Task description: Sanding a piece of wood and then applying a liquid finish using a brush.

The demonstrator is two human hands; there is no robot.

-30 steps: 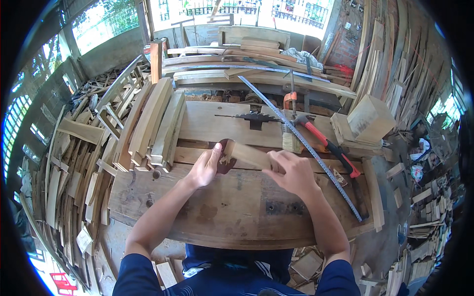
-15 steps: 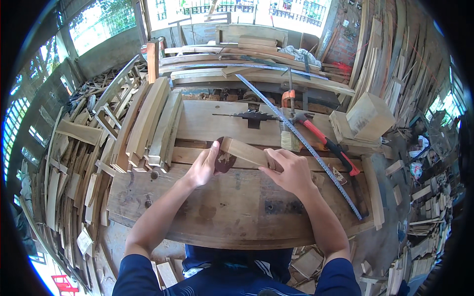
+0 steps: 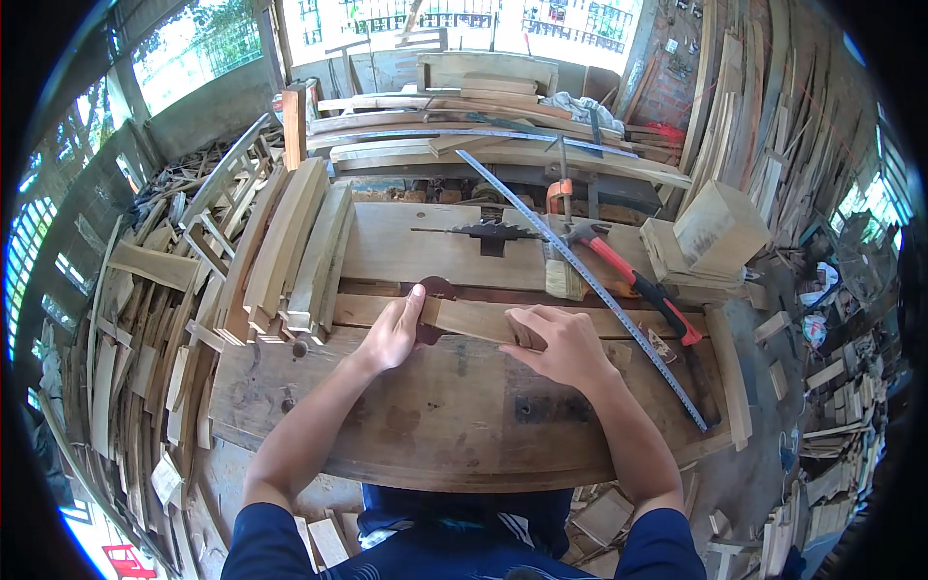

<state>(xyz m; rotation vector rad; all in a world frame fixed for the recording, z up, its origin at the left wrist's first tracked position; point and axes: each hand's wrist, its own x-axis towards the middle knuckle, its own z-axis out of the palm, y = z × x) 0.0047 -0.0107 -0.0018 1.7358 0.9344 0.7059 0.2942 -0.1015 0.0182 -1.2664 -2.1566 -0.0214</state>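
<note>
My left hand (image 3: 394,332) is closed on a flat reddish-brown piece (image 3: 436,287), round-edged and perhaps sandpaper, with the end of a wooden piece (image 3: 474,319) against it. Gripping that wooden piece by its other end is my right hand (image 3: 556,338), fingers bent over it. Both hands are above the workbench (image 3: 416,416). Beyond them lie a toothed saw blade (image 3: 493,230) and a brush (image 3: 563,280). A long steel ruler (image 3: 619,309) slants across the bench to the right, beside a hammer (image 3: 628,271) with a red and black handle.
Stacked boards (image 3: 290,242) stand at the bench's left, wooden blocks (image 3: 720,237) at the right. An orange clamp (image 3: 561,193) and long planks (image 3: 503,155) are behind. Scrap wood piles (image 3: 145,367) lie on the floor around the bench.
The reddish-brown piece and wooden piece have shifted between my hands, the wooden piece now angled less steeply. My right hand has moved a little leftward; both hands still grip.
</note>
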